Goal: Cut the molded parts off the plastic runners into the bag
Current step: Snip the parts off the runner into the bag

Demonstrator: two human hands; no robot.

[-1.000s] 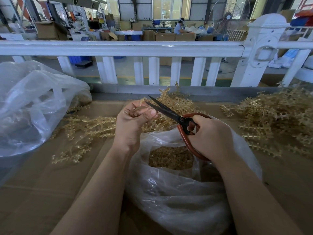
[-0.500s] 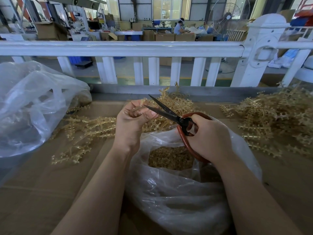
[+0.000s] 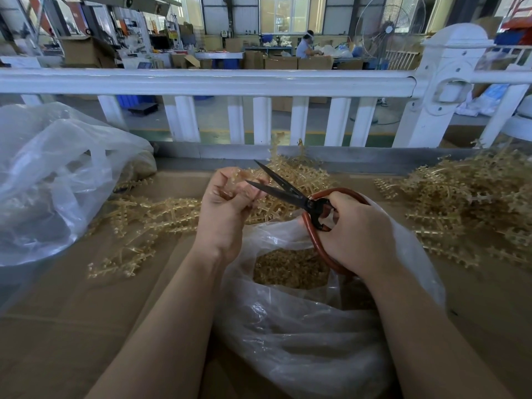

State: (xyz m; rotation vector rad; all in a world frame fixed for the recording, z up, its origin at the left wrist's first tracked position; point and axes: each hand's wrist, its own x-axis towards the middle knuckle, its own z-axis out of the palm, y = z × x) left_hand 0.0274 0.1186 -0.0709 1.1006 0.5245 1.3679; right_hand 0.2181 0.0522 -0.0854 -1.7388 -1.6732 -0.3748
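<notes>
My left hand (image 3: 227, 208) pinches a translucent amber runner (image 3: 234, 175) above the open clear plastic bag (image 3: 302, 335). My right hand (image 3: 355, 234) grips the red loop handles of black-bladed scissors (image 3: 283, 188). The blades are spread apart, their tips at the runner between my left fingers. Inside the bag lies a heap of small cut amber parts (image 3: 288, 267). Most of the held runner is hidden by my fingers.
Loose amber runners lie on the cardboard in piles at the left (image 3: 149, 217), behind my hands (image 3: 302, 174) and at the right (image 3: 466, 205). A second clear bag (image 3: 54, 180) bulges at far left. A white railing (image 3: 207, 82) borders the far edge; a person works beyond.
The scissor blades have opened wider around the runner. Both hands stay in nearly the same place above the bag.
</notes>
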